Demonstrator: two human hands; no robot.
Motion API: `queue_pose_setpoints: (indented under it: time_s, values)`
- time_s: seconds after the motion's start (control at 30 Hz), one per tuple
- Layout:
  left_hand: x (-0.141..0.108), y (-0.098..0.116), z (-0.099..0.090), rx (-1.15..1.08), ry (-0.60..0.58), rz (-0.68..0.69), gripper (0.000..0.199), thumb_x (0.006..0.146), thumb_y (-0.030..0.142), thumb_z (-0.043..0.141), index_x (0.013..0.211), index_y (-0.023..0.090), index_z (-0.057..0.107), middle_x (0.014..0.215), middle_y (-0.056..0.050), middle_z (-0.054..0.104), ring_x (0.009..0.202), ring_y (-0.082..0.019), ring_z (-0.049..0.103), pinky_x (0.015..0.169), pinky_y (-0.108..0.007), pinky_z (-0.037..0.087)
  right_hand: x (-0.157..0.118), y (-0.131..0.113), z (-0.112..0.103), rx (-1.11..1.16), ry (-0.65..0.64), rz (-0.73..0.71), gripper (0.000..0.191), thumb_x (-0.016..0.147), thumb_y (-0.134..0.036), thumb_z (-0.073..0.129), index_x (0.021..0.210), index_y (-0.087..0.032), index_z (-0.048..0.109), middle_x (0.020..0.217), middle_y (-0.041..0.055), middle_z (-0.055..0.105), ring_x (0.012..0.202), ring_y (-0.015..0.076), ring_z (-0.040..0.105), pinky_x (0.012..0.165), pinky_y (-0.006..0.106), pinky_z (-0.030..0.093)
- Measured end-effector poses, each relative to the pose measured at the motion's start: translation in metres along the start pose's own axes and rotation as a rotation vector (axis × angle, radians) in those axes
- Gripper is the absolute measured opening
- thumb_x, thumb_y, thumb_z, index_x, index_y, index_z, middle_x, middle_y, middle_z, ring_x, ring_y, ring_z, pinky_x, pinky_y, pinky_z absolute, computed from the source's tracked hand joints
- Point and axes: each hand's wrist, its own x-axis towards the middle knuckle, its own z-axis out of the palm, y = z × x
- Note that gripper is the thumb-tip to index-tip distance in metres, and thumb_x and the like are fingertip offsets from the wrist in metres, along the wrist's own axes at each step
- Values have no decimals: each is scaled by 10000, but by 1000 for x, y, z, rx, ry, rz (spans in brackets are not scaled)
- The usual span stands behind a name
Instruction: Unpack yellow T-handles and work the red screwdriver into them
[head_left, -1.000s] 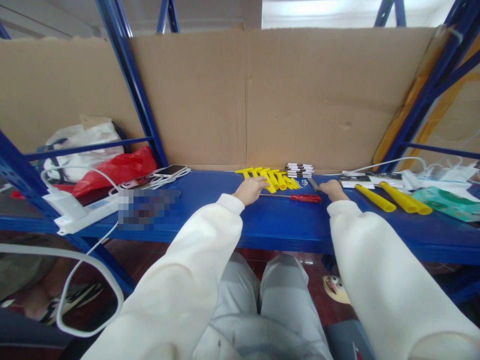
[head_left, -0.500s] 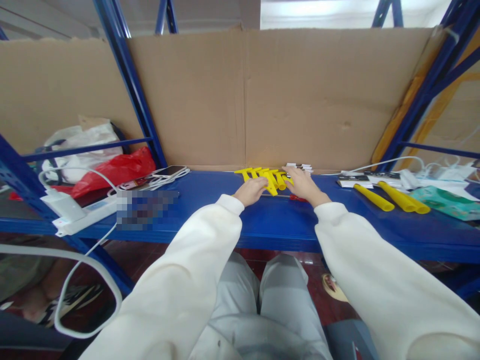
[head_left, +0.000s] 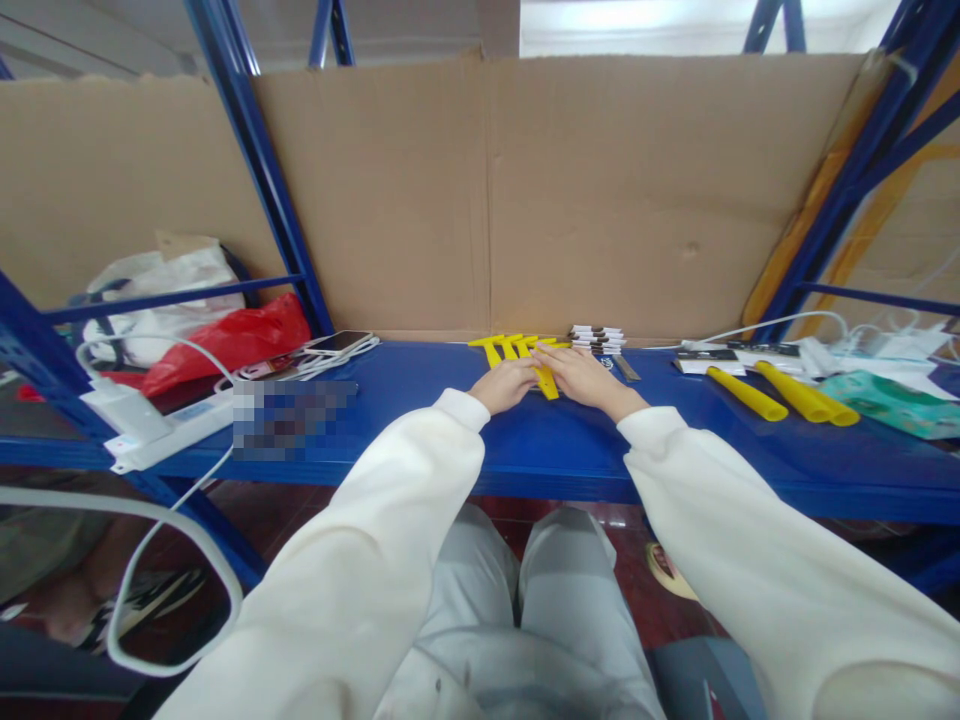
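Note:
Several yellow T-shaped pieces (head_left: 549, 383) lie in a row on the blue shelf top (head_left: 420, 400), partly covered by my hands. My left hand (head_left: 508, 384) rests at the near left of the row, its fingers bent against the pieces. Over the right end of the row lies my right hand (head_left: 579, 378), its fingertips meeting those of my left. Whether either hand grips a piece is hidden. Just right of my right hand are a stack of small black-and-white packets (head_left: 596, 335) and a narrow dark strip (head_left: 627, 369).
Yellow tubes (head_left: 748, 395), more packets (head_left: 709, 357) and a green pack (head_left: 892, 405) lie at the right. A phone (head_left: 343, 343), a white power strip (head_left: 176, 430) and a red bag (head_left: 225, 345) are at the left. Cardboard (head_left: 600, 190) stands behind.
My right hand has moved left onto the yellow pieces and against my left hand. The packet stack and dark strip are now uncovered; the red item beneath my right hand no longer shows.

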Motion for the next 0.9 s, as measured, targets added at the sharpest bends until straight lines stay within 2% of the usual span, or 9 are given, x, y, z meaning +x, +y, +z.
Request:
queue_pose_setpoints:
  time_s: [0.33, 0.43, 0.6, 0.67, 0.73, 0.8, 0.9]
  values:
    - [-1, -1, 2, 5, -3, -31, 218, 930, 103, 582, 985, 199, 770, 1268, -80, 716, 1171, -205, 685, 1021, -377, 546, 0, 2, 1, -6, -19, 6, 515, 1000, -184, 365, 1489, -138, 518, 1503, 187, 537, 1363, 298, 540, 1088, 507, 409]
    - [-2, 0, 1, 7, -16, -49, 218, 935, 114, 583, 1005, 190, 776, 1283, -97, 709, 1180, -212, 682, 1032, -379, 541, -1, 4, 2, -7, -6, 1, 507, 982, -173, 405, 1469, -147, 543, 1483, 182, 562, 1349, 294, 552, 1071, 479, 422]
    - [-1, -2, 3, 23, -13, -48, 243, 946, 129, 572, 1052, 211, 775, 1277, -80, 711, 1154, -205, 692, 1021, -373, 549, 0, 6, 2, 18, 42, 28, 421, 961, -140, 440, 1310, -174, 672, 1372, 160, 664, 1278, 286, 601, 1046, 460, 428]
    - [-1, -4, 4, 39, -4, -55, 244, 943, 129, 575, 1062, 199, 776, 1271, -89, 711, 1142, -204, 698, 1011, -350, 554, 0, 10, 2, 58, 80, 109, 364, 960, -139, 442, 1193, -162, 720, 1317, 166, 695, 1233, 297, 625, 1036, 464, 428]
    - [-2, -6, 5, 54, 9, -71, 247, 945, 130, 570, 1073, 185, 775, 1274, -104, 706, 1149, -210, 696, 1010, -342, 552, 1, 18, 3, 137, 144, 255, 309, 958, -155, 454, 1088, -153, 734, 1222, 179, 733, 1151, 301, 662, 995, 446, 453]
    - [-2, -8, 5, 60, 18, -80, 251, 951, 136, 561, 1079, 177, 773, 1276, -114, 703, 1153, -218, 695, 1008, -349, 553, 2, 27, 4, 270, 228, 459, 240, 949, -176, 488, 1007, -153, 720, 1072, 175, 763, 1017, 283, 698, 907, 400, 495]
    - [-2, -9, 5, 55, 22, -76, 250, 955, 144, 556, 1075, 179, 773, 1262, -111, 707, 1138, -214, 701, 995, -346, 558, 3, 39, 4, 605, 352, 832, 112, 907, -141, 570, 974, -148, 660, 856, 112, 743, 752, 214, 694, 708, 313, 527]
